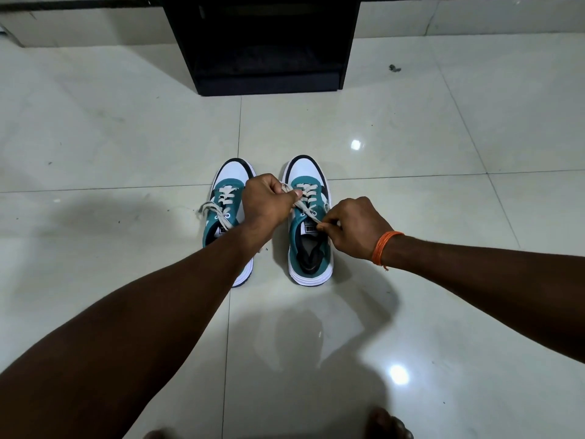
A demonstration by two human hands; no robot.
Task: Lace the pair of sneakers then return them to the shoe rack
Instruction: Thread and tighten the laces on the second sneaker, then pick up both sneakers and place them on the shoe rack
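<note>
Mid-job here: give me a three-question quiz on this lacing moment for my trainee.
1. True or false: both hands grip the lace of the right sneaker.
2. Which wrist wears the orange thread band? A) left B) right
3. Fill in: the left sneaker's lace ends lie ____.

Key
1. True: the left hand and right hand each pinch that lace.
2. B
3. Loose, untied; one end trails onto the floor.

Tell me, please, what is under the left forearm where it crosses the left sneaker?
The left forearm covers the left sneaker over its opening and heel side; a tongue label and loose lace show beside it. The insole there is hidden.
</note>
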